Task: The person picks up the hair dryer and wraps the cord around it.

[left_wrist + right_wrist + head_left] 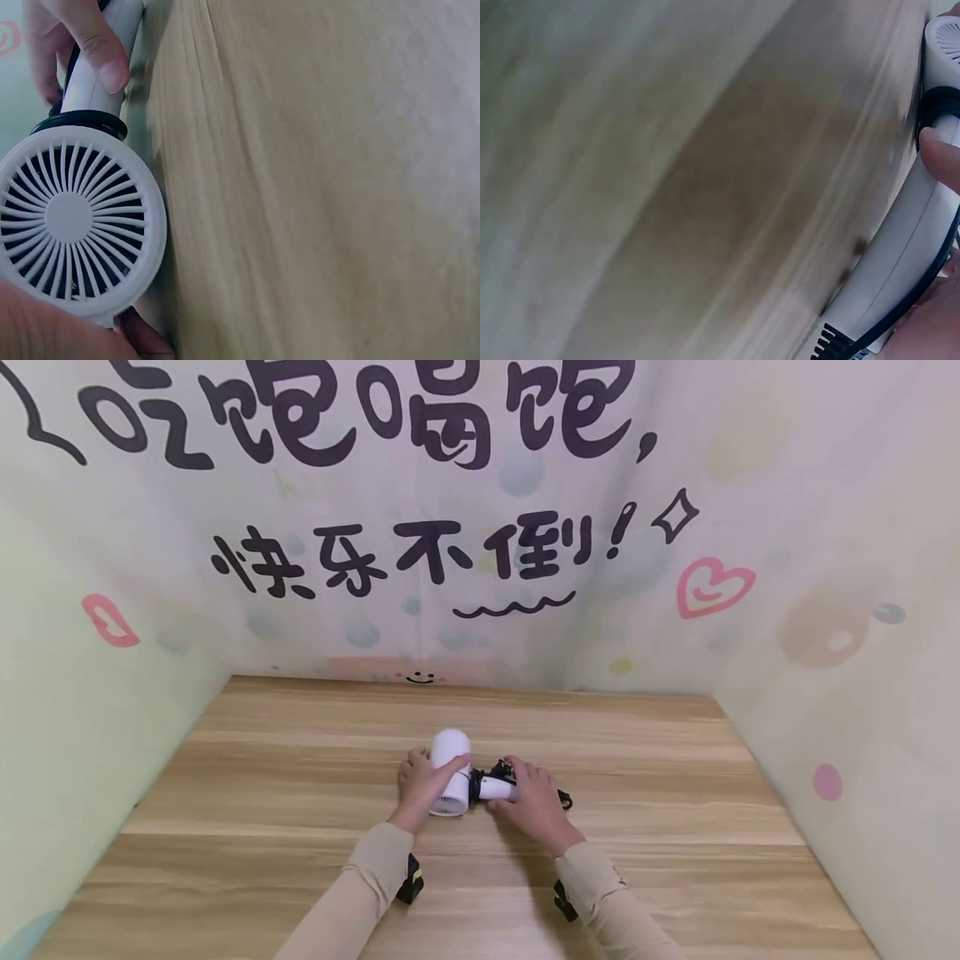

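Note:
A white hair dryer [451, 745] lies on its side on the wooden table, with its black cord [475, 785] wound about the neck and handle. My left hand [423, 783] grips the barrel from the left, thumb across the top. On the right, my right hand [537, 800] holds the handle. The left wrist view shows the round slatted grille [69, 217] at the barrel's end, with cord loops just above it. In the right wrist view the long handle [892, 259] runs down to a ribbed black cord guard [832, 343]. Part of the handle is hidden by the right hand.
The wood-grain table [300, 860] reaches back to a printed wall cloth [420, 635] with dark lettering. Pale side walls stand at left and right. A black wrist device [410, 881] sits at the left cuff, another [565, 902] at the right.

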Available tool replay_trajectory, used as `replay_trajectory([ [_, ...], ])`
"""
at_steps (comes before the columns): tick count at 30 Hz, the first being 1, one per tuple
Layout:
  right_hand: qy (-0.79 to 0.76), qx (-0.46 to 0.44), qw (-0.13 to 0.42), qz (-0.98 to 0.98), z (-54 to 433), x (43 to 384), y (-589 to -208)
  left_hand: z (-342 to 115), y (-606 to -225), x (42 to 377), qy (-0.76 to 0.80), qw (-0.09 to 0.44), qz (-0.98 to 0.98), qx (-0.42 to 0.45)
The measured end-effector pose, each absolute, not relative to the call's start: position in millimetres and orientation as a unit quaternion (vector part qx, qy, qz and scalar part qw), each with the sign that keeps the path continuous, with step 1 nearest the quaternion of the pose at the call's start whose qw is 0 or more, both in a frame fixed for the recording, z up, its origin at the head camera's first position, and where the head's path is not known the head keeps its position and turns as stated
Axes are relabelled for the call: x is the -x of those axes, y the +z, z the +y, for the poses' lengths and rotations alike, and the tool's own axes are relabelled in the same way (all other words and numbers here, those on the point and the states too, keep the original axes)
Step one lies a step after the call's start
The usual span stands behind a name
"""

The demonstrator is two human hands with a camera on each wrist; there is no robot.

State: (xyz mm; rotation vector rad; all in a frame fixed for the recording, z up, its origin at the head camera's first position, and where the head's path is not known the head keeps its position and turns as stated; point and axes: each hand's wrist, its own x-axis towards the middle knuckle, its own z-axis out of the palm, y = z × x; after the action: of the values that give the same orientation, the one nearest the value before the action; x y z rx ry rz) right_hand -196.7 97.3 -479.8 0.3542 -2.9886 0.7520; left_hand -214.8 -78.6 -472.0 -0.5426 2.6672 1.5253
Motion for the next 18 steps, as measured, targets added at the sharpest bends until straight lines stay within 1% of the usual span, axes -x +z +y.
replay_trajectory([
  [3, 0.238, -0.094, 0.015, -0.967, 98, 198, -478, -75, -470, 216, 0.485, 0.005, 0.855, 0.184],
  [7, 0.227, -0.079, 0.026, -0.97, 98, 196, -480, -76, -469, 214, 0.494, 0.012, 0.848, 0.19],
  [11, 0.21, -0.078, 0.03, -0.974, 99, 193, -480, -78, -468, 212, 0.5, 0.016, 0.844, 0.192],
  [14, 0.208, -0.089, 0.031, -0.974, 100, 190, -476, -80, -465, 211, 0.502, 0.023, 0.844, 0.187],
  [18, 0.195, -0.129, 0.038, -0.972, 102, 185, -459, -83, -456, 210, 0.501, 0.021, 0.85, 0.164],
])
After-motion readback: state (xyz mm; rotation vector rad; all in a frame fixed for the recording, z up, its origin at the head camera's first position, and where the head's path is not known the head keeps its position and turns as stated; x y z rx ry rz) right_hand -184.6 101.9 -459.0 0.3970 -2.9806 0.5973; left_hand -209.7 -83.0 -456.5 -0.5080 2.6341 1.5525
